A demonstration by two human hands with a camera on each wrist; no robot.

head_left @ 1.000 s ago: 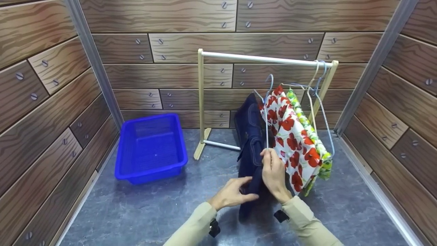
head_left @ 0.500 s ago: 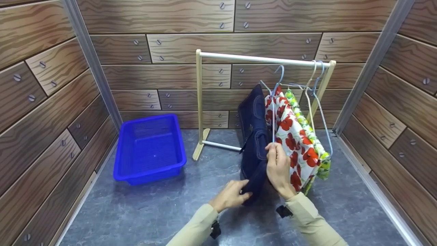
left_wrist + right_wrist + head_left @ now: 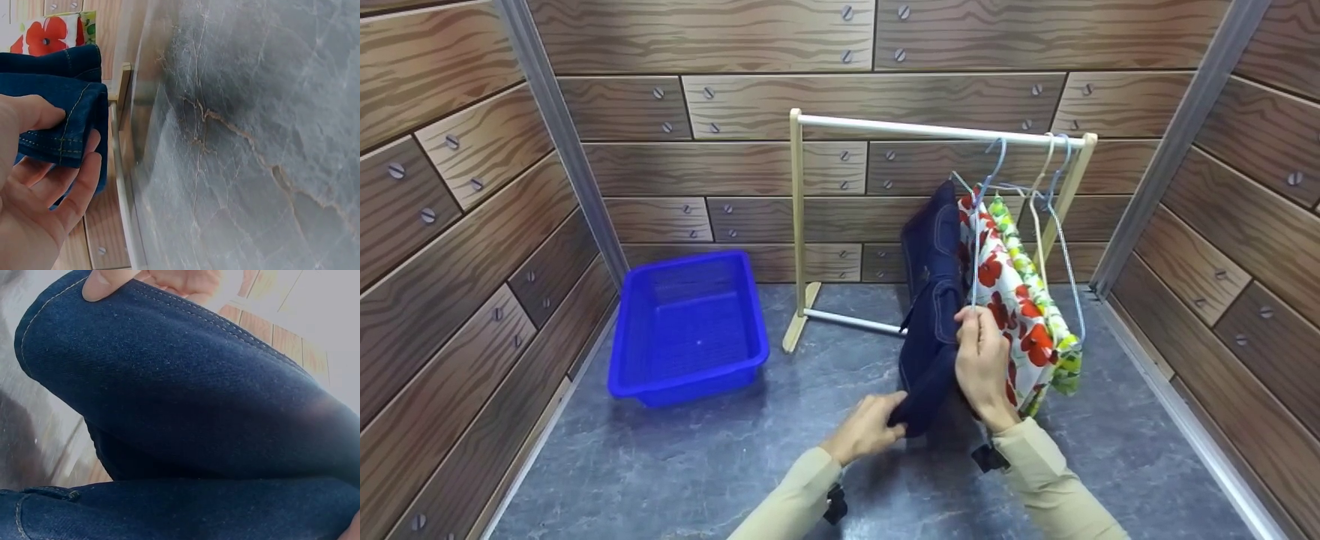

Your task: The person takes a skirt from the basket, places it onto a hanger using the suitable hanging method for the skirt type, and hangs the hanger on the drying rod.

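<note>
Dark blue jeans (image 3: pixel 928 300) hang folded over a metal hanger (image 3: pixel 976 262). My right hand (image 3: pixel 984 364) grips the near end of the hanger together with the denim. The hanger's hook is up at the rack's rail; whether it rests on it I cannot tell. My left hand (image 3: pixel 868 426) pinches a leg hem and draws it toward me. In the left wrist view, the left thumb lies on the stitched hem (image 3: pixel 70 112) with the fingers beneath. Denim fills most of the right wrist view, with a bit of the right hand (image 3: pixel 351 530) at the corner.
The clothes rack has a white rail (image 3: pixel 900 127) and wooden posts. At its right end hang a red-flowered white cloth (image 3: pixel 1011 315) and a yellow-green patterned cloth (image 3: pixel 1066 367) on hangers. A blue plastic basket (image 3: pixel 682 386) stands on the grey floor at left.
The hanger and jeans have moved right and up, bringing the hook to the rail. My right hand travels with them. My left hand has closed on the hem and pulled it out.
</note>
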